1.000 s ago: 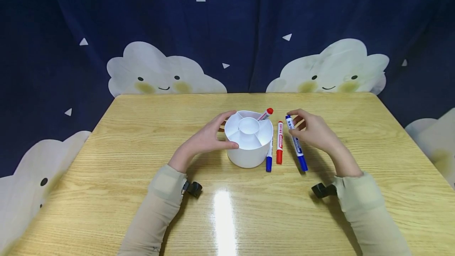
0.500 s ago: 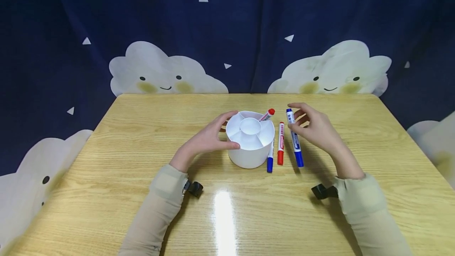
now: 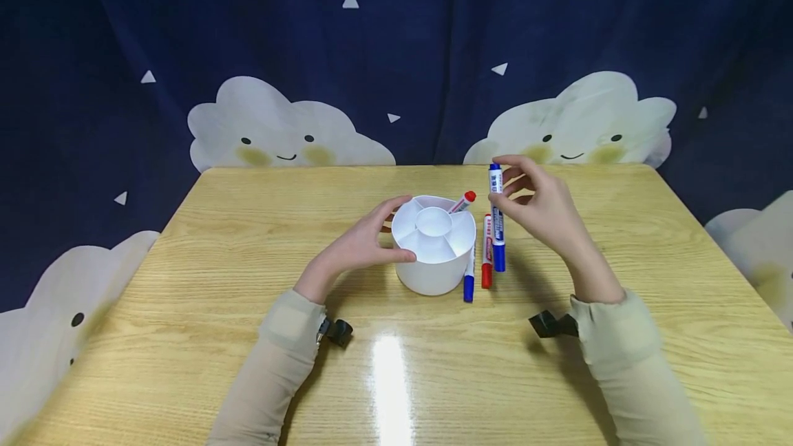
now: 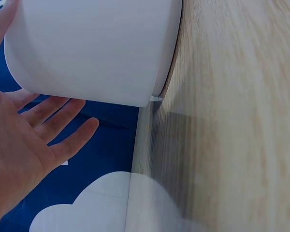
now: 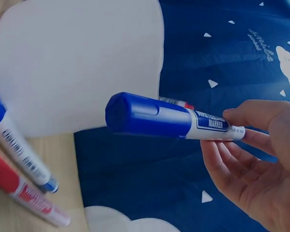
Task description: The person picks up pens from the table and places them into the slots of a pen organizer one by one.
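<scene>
My right hand (image 3: pixel 537 204) pinches a blue-capped whiteboard marker (image 3: pixel 498 219) near its upper end, its blue cap pointing down. In the right wrist view this marker (image 5: pixel 159 118) is held clear above the table. My left hand (image 3: pixel 362 239) grips the left side of a round white pen holder (image 3: pixel 434 274), thumb at the near rim and fingers round the far side. A red-capped marker (image 3: pixel 464 201) leans in one of the holder's compartments. Between the holder and my right hand lie a red marker (image 3: pixel 487 253) and another blue marker (image 3: pixel 469 281), partly hidden by the holder.
The wooden table (image 3: pixel 248 226) ends at a dark blue curtain (image 3: pixel 421 54) with white clouds. A black strap mount sits at each wrist, the right one (image 3: pixel 551 324) low over the table. Light glares on the near tabletop.
My right hand has raised the blue marker off the table and carried it left towards the pen holder, turning it more upright. My left hand stays on the holder.
</scene>
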{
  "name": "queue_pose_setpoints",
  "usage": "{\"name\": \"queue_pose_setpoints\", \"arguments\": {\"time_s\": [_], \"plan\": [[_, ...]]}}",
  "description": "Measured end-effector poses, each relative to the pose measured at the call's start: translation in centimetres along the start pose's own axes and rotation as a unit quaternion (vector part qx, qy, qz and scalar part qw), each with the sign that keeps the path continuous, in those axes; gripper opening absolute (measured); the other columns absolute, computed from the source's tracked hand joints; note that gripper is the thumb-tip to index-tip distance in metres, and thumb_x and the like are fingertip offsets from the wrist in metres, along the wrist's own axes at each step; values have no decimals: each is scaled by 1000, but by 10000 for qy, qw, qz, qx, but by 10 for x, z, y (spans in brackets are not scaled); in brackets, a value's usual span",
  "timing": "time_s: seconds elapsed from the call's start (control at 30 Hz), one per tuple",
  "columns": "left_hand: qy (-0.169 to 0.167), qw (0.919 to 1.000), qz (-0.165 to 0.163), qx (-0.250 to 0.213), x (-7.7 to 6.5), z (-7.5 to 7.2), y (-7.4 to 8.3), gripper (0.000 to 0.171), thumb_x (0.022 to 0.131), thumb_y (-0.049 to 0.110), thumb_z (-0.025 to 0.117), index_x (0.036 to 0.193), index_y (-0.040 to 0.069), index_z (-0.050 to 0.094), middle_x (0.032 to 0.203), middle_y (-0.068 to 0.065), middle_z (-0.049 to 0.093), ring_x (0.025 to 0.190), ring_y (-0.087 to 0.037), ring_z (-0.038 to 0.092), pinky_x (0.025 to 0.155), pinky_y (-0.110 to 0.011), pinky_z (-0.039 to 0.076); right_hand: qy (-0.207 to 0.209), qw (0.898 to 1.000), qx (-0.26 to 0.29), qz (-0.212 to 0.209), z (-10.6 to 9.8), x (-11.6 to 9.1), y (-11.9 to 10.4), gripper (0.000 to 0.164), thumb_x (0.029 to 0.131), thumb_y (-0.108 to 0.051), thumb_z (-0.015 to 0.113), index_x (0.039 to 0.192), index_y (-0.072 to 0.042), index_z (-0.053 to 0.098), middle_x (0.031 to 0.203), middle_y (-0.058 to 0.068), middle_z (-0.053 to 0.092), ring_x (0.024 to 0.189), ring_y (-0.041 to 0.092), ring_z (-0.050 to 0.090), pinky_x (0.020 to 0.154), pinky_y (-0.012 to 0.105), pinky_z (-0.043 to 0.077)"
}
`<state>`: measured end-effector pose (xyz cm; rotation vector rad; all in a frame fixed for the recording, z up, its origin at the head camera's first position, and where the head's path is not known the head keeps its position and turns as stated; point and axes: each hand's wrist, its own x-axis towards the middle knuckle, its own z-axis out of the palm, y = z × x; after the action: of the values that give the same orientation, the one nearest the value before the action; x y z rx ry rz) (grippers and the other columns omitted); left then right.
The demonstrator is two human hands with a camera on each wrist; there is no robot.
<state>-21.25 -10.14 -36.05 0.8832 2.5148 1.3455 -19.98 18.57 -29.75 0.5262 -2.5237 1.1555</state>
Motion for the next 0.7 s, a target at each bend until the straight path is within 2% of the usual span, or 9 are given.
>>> {"name": "queue_pose_setpoints", "arguments": {"time_s": [0.17,0.43,0.7], "plan": [[3,10000,75,-30,1,0,0,93,70,38,77,144,20,23,138,1,35,114,-23,44,96,-45,42,232,9994,191,-170,-1,6,-13,49,79,-8,68,125,-14,52,95,4,58,75,7,57,64,12,50],[31,10000,75,2,0,0,0,92,71,37,77,144,21,22,139,1,34,114,-23,44,96,-44,42,713,9944,639,-438,-2,16,-32,48,78,-6,69,123,-12,52,93,2,56,76,8,58,64,12,50],[36,10000,56,21,0,1,-1,91,71,36,77,143,21,23,139,1,34,114,-22,45,96,-41,43,1212,9852,1139,-417,2,23,-39,50,78,-5,69,124,-10,50,95,0,56,79,11,58,65,13,50]]}}
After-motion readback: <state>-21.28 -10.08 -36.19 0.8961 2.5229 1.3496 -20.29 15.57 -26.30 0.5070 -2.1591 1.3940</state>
